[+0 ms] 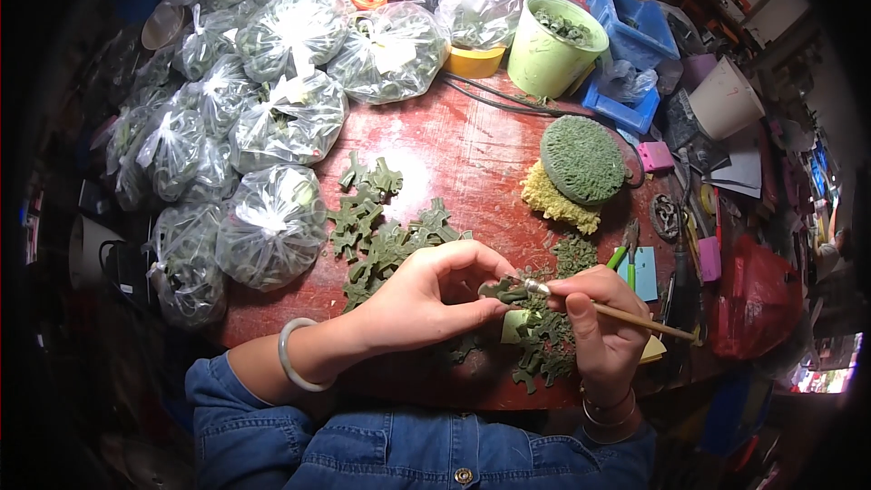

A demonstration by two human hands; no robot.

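Note:
My left hand (422,295) pinches a small dark green, flat, notched piece (497,290) between thumb and fingers, above the near part of the red table. In my right hand (610,318) is a slim tool with a wooden handle (644,319) and a silvery metal collar; its tip meets the green piece, and the tip's kind is too small to tell. Beyond my left hand lies a heap of similar green pieces (386,249). More green pieces (549,349) are spread beneath and between my hands, with a pale yellow-green slip (514,327) among them.
Knotted clear bags (272,227) of green pieces crowd the left and back. Toward the right stand a round green textured disc (585,159) on a yellow sponge (555,200), a light green bucket (544,63), blue trays (635,32), green-handled pliers (630,254) and a red bag (755,299).

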